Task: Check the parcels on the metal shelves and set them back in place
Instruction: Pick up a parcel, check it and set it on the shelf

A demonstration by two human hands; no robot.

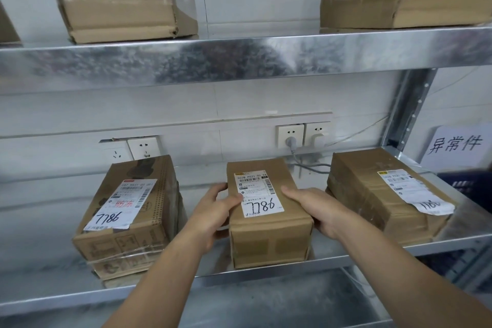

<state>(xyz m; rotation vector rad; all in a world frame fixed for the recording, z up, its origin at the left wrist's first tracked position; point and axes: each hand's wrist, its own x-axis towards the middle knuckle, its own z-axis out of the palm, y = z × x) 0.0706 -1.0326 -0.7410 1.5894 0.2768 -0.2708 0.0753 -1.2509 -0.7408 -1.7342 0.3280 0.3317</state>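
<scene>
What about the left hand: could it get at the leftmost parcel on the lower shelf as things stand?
Probably yes, once it lets go. The left hand grips the middle parcel together with the right hand; the leftmost parcel sits just beside it, with only bare lower shelf between them.

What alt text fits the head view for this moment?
The left hand and right hand grip the sides of the middle parcel, a labelled brown box on the metal shelf. A left parcel and a right parcel flank it, not touching it; larger cartons sit on the upper shelf.
</scene>
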